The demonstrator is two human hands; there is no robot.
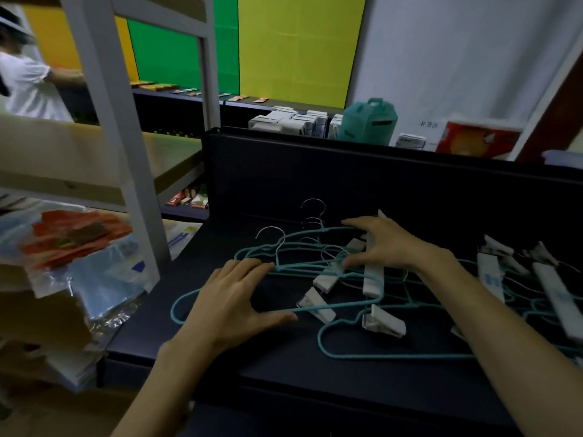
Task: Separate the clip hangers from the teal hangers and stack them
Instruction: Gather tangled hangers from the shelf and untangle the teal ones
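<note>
Still early sorting, I reckon; my left hand lies flat on the teal hangers tangled on the bench; right hand fingers spread over a clip hanger, gripping nothing; next needs lifting it free.

Green-yellow wall behind white shelving
</note>
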